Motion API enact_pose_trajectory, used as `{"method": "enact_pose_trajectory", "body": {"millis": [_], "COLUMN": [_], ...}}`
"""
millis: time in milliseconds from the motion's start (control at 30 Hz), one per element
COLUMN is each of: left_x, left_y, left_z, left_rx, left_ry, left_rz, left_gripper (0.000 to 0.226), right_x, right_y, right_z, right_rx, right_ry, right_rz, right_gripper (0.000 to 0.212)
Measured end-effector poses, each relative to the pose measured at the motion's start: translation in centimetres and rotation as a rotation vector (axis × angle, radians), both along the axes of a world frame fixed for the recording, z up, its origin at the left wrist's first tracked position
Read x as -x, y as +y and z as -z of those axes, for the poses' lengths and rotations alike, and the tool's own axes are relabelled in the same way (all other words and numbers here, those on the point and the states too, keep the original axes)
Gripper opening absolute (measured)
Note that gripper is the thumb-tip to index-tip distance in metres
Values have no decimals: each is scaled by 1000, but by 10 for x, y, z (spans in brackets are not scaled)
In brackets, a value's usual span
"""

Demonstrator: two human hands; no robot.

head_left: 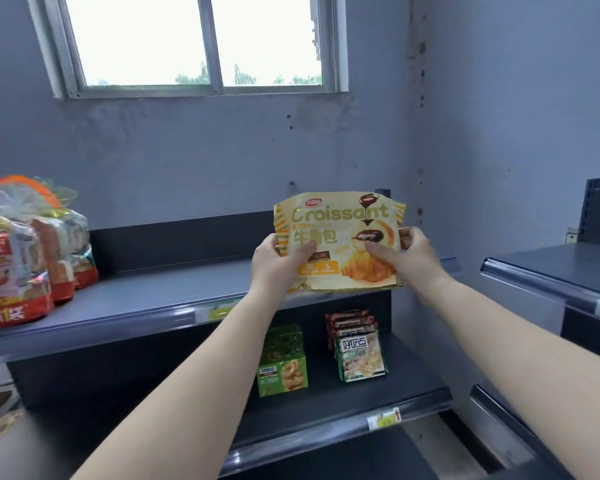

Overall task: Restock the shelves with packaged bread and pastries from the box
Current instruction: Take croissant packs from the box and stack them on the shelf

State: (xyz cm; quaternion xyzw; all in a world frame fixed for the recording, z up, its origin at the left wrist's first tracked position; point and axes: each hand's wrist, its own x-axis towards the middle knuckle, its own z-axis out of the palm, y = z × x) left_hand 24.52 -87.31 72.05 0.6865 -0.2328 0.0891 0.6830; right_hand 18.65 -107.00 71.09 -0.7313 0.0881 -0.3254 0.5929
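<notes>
A yellow croissant bag (340,237) stands upright at the right end of the dark top shelf (146,296), its bottom edge at the shelf's front lip. My left hand (274,261) grips the bag's left side, thumb across the front. My right hand (406,254) holds its right side the same way. Both arms reach in from below. The box is not in view.
Bagged sliced bread (25,251) fills the top shelf's left end. On the shelf below stand green pastry boxes (283,362) and a row of small packets (359,348). A second dark shelf unit (551,271) stands to the right, and a window sits above.
</notes>
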Motion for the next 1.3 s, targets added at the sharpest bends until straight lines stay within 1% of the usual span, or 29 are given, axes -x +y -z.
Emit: {"method": "enact_pose_trajectory", "body": {"millis": [167,400,567,733,867,933,1067,1233,1300], "left_x": [-39,-115,-166,-201,-221,-228,-241,-253,-255], "left_y": [-62,-145,-188,-220,-237,-243,-256,-263,-264], "left_z": [-3,-6,-15,-12,-3,3,12,23,25], "left_rx": [-47,-69,-115,-181,-201,-212,-254,-364,-377], "left_ry": [-6,3,-11,26,74,98,141,207,238], "left_rz": [29,64,54,0,-71,-104,-157,-212,-232], "left_gripper": [26,21,4,6,14,15,17,28,34], "right_x": [-32,-107,-163,-212,-241,-252,-270,-286,-290], "right_y": [-61,-146,-195,-231,-244,-249,-256,-267,-269], "right_z": [1,-6,-13,-6,0,3,5,14,13], "right_rx": [-8,-9,-2,33,34,47,106,188,217], "right_ry": [-27,-24,8,76,97,125,187,279,303], "right_rz": [6,21,2,-35,-91,-122,-142,-170,-158], "right_gripper": [50,58,53,43,36,38,49,46,50]}}
